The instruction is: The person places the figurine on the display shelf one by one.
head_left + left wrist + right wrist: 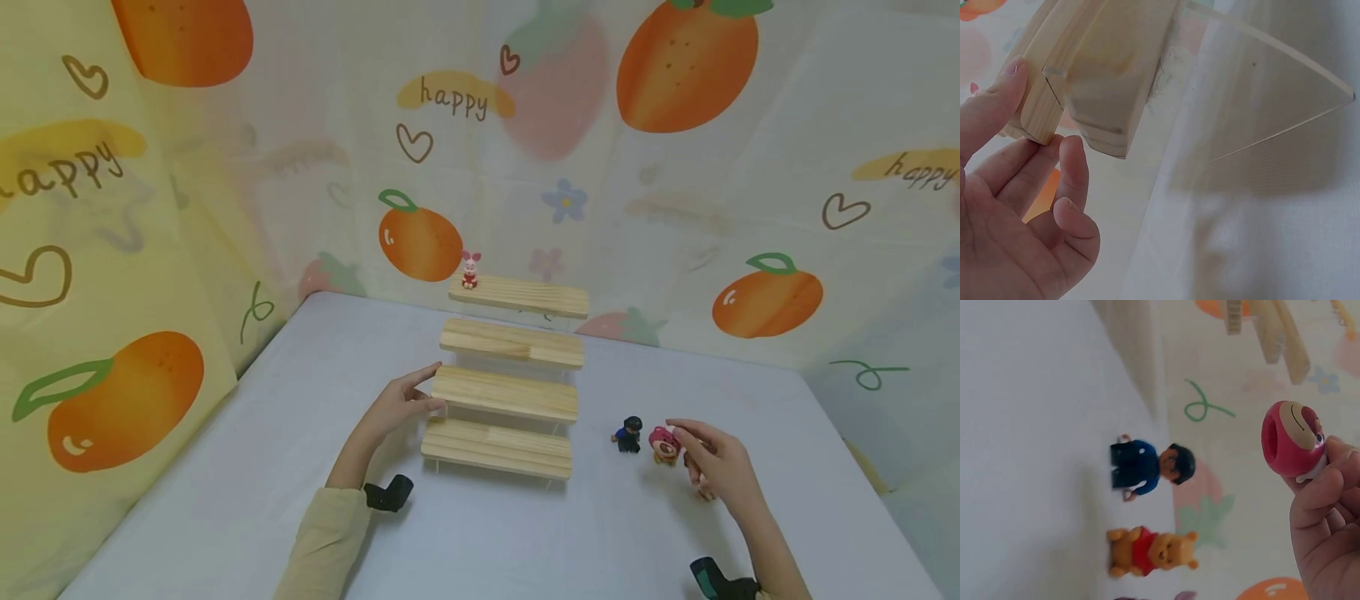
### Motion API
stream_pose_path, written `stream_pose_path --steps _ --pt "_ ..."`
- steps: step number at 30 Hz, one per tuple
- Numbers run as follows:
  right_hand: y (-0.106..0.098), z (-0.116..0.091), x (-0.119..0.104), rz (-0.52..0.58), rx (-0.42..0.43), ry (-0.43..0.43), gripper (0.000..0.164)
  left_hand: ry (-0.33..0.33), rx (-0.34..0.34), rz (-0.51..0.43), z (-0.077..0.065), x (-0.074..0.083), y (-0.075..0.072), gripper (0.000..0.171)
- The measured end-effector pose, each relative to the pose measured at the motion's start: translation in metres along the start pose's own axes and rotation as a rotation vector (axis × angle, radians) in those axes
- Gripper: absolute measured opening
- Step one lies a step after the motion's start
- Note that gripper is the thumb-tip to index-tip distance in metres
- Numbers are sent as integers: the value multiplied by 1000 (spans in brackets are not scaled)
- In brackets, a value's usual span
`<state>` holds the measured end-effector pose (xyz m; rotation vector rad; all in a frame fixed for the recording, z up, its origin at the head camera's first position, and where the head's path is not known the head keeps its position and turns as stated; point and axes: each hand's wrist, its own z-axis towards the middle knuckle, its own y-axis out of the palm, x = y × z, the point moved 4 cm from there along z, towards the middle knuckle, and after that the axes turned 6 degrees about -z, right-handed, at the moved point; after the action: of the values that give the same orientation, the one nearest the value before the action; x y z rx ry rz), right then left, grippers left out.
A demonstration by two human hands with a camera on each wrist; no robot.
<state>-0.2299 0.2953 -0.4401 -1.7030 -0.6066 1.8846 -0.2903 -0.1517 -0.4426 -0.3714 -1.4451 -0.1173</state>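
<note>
A pale beige sleeve (pixel 321 542) covers the left forearm, ending short of the bare left hand (pixel 396 407), with an angular black camera (pixel 388 493) beside its cuff. Near the bare right hand (pixel 722 467), another black camera (pixel 731 586) has a teal patch on one end.

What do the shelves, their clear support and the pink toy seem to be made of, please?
Shelves: apparently pale wood with a matt finish, given the visible grain. Clear support: perhaps acrylic, being smooth and see-through, though glass is possible. Pink toy: probably plastic, judging by its smooth, faintly shiny surface.
</note>
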Motion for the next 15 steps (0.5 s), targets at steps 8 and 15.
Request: stream_pose_path --steps 8,15 --pt "13 50 64 -34 58 -27 34 6 13 7 1 0 -1 69" --pt "4 22 -48 98 11 -75 36 -2 11 10 0 1 0 70"
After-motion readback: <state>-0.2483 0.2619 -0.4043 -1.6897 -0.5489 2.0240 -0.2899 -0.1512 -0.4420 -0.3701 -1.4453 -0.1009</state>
